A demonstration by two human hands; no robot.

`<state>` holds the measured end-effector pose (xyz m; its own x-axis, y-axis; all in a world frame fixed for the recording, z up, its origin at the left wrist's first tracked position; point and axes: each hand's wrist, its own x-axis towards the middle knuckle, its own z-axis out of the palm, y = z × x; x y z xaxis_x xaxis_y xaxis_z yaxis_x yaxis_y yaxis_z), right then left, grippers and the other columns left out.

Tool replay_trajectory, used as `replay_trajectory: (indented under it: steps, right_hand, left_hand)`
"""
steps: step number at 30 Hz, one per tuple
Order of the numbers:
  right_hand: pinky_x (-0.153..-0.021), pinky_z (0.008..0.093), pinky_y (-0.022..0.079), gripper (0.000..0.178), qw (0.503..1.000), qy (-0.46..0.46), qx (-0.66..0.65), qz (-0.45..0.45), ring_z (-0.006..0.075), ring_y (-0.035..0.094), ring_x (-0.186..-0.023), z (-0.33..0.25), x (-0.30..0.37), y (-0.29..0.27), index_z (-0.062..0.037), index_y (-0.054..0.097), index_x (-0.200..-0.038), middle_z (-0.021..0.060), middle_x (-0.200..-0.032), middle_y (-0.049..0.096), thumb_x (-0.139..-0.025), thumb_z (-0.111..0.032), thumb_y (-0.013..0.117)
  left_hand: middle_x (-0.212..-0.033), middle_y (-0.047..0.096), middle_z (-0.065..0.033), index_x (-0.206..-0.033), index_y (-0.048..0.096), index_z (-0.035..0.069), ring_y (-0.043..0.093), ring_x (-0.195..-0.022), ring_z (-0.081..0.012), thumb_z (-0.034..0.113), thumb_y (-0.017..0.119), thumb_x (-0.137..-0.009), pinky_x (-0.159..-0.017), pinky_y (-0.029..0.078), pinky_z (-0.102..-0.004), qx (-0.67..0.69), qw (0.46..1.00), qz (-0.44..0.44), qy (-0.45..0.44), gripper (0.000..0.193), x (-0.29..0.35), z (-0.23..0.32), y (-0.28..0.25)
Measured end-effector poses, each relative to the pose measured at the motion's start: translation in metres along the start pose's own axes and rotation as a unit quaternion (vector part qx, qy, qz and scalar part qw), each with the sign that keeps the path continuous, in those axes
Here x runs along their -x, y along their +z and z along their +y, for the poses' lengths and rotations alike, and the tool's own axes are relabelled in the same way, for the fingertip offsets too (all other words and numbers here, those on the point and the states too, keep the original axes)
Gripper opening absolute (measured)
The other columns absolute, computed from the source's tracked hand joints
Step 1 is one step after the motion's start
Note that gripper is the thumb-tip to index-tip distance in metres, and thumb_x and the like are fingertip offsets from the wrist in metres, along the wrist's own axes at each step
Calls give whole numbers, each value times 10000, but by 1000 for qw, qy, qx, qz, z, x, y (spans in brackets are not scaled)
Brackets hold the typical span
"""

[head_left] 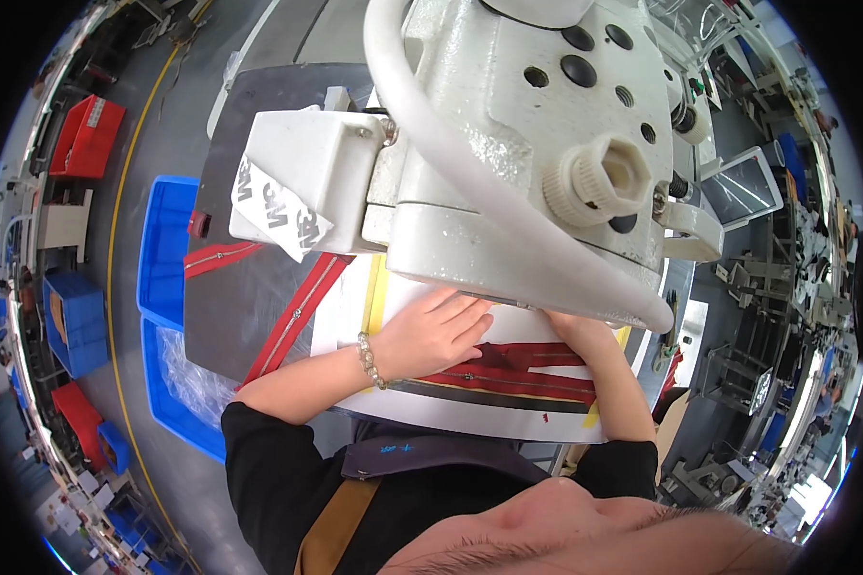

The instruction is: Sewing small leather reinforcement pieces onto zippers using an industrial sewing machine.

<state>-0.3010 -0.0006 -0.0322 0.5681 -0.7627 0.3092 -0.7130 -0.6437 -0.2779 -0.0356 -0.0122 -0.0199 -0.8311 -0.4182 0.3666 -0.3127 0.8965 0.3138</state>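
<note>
My left hand [433,333] lies flat, fingers stretched out and close together, their tips by the lower edge of a white sewing machine head [441,251]. Beside it, red zipper tape [508,383] runs across the white work surface [340,311] in front of me. My right hand [577,331] reaches under the machine head at the other end of this tape; its fingers are hidden there. The needle area is out of sight behind the head. Another red zipper strip [297,311] slants off the table's left side, near my left forearm.
A thick white hose [489,182] curves over the machine. Blue bins [168,254] stand left of the table, one holding clear plastic [197,374]. A red bin [86,134] and a blue box [75,321] sit further left. At the right is a screen [741,189].
</note>
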Motion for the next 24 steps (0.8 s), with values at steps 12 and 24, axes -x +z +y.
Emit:
replay_trajectory:
  steps: [12,24]
  right_hand:
    - [-966,420,478,339,1000,-13,-6,-12,284,601,-1120,0,-12,-11,-23,626,-1039,133,-1164,631,-715,-95,558]
    - [-893,371,515,391,997,32,-70,14,274,625,-1061,-4,-5,-6,-35,663,-1082,112,-1108,655,-702,-92,587]
  left_hand:
    - [-1113,638,-74,-1100,618,30,618,-1035,-177,309,715,-763,-849,504,-309,1,1000,-20,-20,448,6,1,10]
    - [-1129,634,-91,-1184,607,80,629,-951,-255,324,620,-872,-826,497,-364,-48,998,-27,-25,396,6,5,5]
